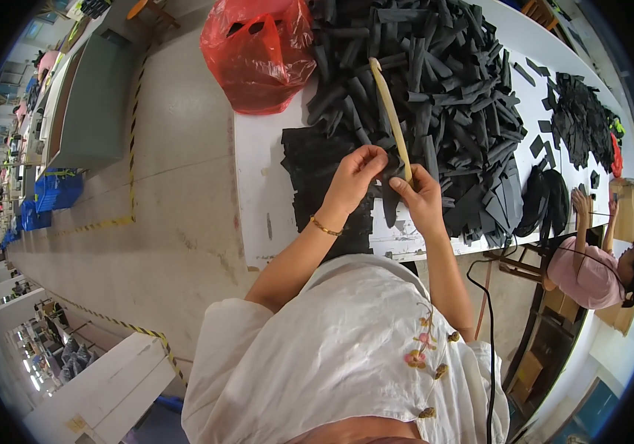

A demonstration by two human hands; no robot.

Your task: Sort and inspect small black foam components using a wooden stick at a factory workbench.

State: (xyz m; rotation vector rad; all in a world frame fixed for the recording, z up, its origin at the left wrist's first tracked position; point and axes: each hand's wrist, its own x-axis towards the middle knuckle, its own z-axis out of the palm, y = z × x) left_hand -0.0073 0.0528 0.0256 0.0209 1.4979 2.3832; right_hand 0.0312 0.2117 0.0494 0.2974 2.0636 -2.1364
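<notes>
Near the centre of the frame, a narrow, matte black strip of flexible material [390,207] is between the person's two hands. The left hand [355,176] has its grip closed, thumb and forefinger pinched together at the strip's upper edge. The right hand [423,201] has its grip closed on the lower end of a long, slim, pale yellow stick [389,107], its thumb against the strip; the stick slants toward the top of the frame, over a large heap of rolled black pieces [454,81] at the upper centre.

Left of the hands, a layered, flat black stack with ragged edges [313,159] lies on the white desk [256,174]. Flat black pieces [504,206] lie right of centre. A translucent red plastic bag [258,66] sits at the upper left corner of the desk. At the right of the frame, a co-worker in a pink top [591,270] reaches over the desk, below a smaller black pile [582,118].
</notes>
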